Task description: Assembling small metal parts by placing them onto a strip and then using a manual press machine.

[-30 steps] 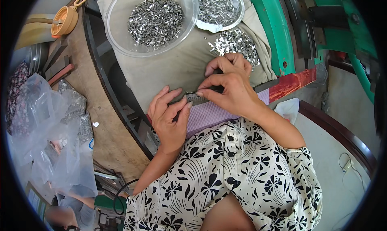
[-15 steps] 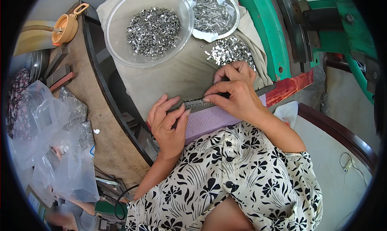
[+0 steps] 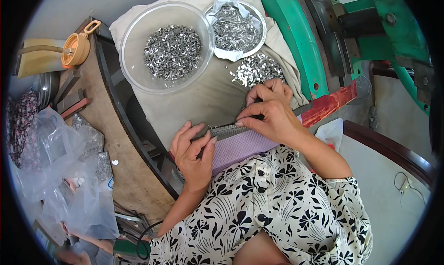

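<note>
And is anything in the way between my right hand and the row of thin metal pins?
Nothing visible: your right hand is at the visible right end of the row of thin metal pins, and the clear plastic bowl stands farther off.

Before me, a beige cloth (image 3: 185, 110) is carrying a clear bowl (image 3: 134, 57) at its ten o'clock, a round dish (image 3: 263, 37) at one, loose metal pieces (image 3: 257, 70) at three.
</note>
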Action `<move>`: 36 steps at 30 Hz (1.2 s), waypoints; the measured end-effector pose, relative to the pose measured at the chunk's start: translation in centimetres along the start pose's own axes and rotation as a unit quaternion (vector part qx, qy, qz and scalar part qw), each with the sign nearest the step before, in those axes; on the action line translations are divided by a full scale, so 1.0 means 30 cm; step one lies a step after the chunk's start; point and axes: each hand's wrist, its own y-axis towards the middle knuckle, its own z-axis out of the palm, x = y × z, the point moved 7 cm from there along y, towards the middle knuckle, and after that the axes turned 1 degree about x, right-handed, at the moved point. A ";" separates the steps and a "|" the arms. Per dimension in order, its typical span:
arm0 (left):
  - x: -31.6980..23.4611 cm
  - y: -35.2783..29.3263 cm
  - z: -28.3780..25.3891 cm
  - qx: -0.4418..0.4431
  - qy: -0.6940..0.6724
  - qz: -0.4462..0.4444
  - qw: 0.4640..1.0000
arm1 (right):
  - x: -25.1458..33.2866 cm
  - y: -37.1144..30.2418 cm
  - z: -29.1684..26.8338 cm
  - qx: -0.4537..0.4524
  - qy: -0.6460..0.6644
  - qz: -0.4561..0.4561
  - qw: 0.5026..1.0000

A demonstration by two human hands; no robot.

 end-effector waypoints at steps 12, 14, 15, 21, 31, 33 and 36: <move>0.005 -0.004 0.001 -0.006 0.000 0.001 1.000 | -0.014 -0.011 -0.019 0.002 -0.005 0.002 1.000; 0.006 -0.004 -0.002 -0.014 0.000 0.003 1.000 | -0.027 -0.018 -0.026 0.015 -0.003 0.010 1.000; 0.006 -0.003 0.001 -0.013 -0.001 0.003 1.000 | -0.031 -0.020 -0.031 0.013 -0.004 0.011 1.000; 0.001 -0.003 -0.002 -0.003 0.004 0.000 1.000 | -0.023 -0.023 -0.037 0.002 -0.019 0.009 1.000; -0.003 0.000 0.002 0.004 0.005 -0.001 1.000 | -0.030 -0.022 -0.035 -0.010 -0.015 0.012 1.000; -0.003 -0.001 0.000 0.003 0.006 -0.002 1.000 | -0.040 -0.022 -0.032 0.019 0.006 0.006 1.000; 0.000 -0.002 0.000 -0.004 0.002 -0.005 1.000 | -0.041 -0.024 -0.033 0.022 0.016 -0.004 1.000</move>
